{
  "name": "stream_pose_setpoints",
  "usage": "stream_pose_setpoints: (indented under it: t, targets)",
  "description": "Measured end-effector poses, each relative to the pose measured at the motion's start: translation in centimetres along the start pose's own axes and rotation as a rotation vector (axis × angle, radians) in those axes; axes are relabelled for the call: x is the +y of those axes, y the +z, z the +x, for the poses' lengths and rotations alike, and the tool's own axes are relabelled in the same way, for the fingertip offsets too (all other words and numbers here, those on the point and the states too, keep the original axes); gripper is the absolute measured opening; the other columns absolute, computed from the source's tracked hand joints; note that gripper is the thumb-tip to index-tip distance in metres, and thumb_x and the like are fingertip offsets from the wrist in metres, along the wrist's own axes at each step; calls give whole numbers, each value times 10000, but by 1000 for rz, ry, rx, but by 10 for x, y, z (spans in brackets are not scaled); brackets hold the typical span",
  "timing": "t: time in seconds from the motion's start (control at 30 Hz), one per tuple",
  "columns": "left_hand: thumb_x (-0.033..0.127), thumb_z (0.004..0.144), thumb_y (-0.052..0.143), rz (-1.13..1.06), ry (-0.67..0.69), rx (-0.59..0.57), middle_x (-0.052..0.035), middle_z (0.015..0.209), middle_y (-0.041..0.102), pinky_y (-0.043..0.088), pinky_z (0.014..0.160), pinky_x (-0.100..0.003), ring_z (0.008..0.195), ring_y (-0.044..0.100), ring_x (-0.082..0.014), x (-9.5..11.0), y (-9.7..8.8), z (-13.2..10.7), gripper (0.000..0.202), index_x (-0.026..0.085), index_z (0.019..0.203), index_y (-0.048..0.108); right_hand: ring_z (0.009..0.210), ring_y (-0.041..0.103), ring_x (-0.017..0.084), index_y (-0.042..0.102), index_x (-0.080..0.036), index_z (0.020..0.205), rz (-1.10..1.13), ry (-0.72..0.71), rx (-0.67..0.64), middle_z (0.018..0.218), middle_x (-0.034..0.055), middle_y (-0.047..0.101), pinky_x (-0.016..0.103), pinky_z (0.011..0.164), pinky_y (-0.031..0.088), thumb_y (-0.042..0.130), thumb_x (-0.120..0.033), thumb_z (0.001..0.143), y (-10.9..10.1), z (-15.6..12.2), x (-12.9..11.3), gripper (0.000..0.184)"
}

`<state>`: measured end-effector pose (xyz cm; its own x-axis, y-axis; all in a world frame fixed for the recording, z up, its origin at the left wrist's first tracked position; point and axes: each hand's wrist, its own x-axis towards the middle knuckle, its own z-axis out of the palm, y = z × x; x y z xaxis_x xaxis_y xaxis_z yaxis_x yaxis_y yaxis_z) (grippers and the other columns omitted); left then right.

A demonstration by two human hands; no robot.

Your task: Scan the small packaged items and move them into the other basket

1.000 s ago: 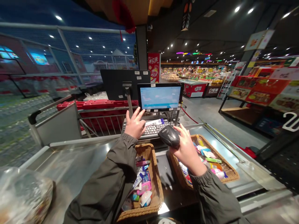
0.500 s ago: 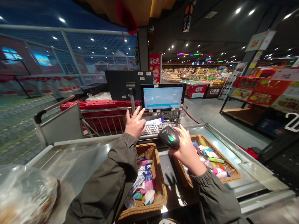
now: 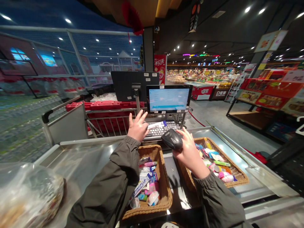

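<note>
A slim white packet with blue ends (image 3: pixel 156 125) is pinched between thumb and index finger of my left hand (image 3: pixel 138 127), the other fingers spread upward. It hangs over the white keyboard (image 3: pixel 155 131). My right hand (image 3: pixel 190 153) grips a black barcode scanner (image 3: pixel 172 139), its head turned toward the packet. Below my left hand stands a wicker basket (image 3: pixel 167 190) of small packaged goods, among them a pink item (image 3: pixel 152 187) and a white-topped egg-shaped one (image 3: pixel 153 198). A second wicker basket (image 3: pixel 239 179) with mixed small packages lies beyond my right wrist.
Behind the keyboard a lit screen (image 3: pixel 169 98) faces me; a dark monitor (image 3: pixel 133 85) shows its back. Clear plastic bags (image 3: pixel 30 193) lie at the left on the metal counter (image 3: pixel 78 164). A shopping cart (image 3: pixel 108 123) stands past the counter, and boxed goods (image 3: pixel 268 98) fill a shelf at right.
The green light on the scanner is no longer lit. The view has turned slightly left; both hands keep nearly the same place and hold.
</note>
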<state>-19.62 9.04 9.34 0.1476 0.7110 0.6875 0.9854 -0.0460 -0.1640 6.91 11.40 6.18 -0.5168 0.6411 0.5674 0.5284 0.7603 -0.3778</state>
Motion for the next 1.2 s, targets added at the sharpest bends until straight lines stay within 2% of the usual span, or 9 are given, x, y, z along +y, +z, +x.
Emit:
stream_pose_setpoints:
  t: [0.2, 0.67, 0.8, 1.0, 1.2]
  targets:
    - [244, 798, 659, -12, -35, -51, -112, 1501, 454, 3, 1157, -696, 1445, 310, -351, -7, -4, -23, 79, 205, 740, 695, 1455, 233, 408, 636, -157, 1149, 18, -6, -28, 1396, 175, 500, 714, 1121, 213, 577, -167, 699, 10, 1, -6, 454]
    - [211, 774, 672, 11, -156, -243, -122, 1498, 457, 82, 1141, -721, 1439, 319, -351, -18, 3, -114, 41, 204, 748, 703, 1451, 240, 411, 649, -168, 1135, 77, -74, -146, 1395, 152, 499, 696, 1129, 208, 580, -159, 695, 44, 2, -27, 446]
    - [211, 757, 686, -2, -173, -317, -134, 1491, 463, 93, 1144, -717, 1439, 313, -362, -16, 11, -136, 28, 203, 744, 710, 1446, 246, 421, 653, -161, 1126, 89, -87, -165, 1386, 163, 502, 701, 1121, 217, 580, -154, 688, 52, 3, -31, 444]
    - [230, 765, 683, -34, -167, -443, -144, 1479, 476, 124, 1138, -718, 1443, 303, -360, -14, 33, -165, 55, 201, 724, 706, 1446, 253, 418, 639, -176, 1153, 99, -90, -164, 1380, 151, 513, 706, 1118, 216, 585, -171, 701, 58, 2, -36, 456]
    - [231, 752, 699, -40, -179, -490, -145, 1476, 480, 130, 1140, -711, 1441, 303, -361, -13, 43, -175, 36, 204, 736, 718, 1454, 244, 405, 639, -178, 1147, 93, -74, -207, 1403, 142, 507, 689, 1130, 213, 582, -177, 711, 60, -2, -39, 440]
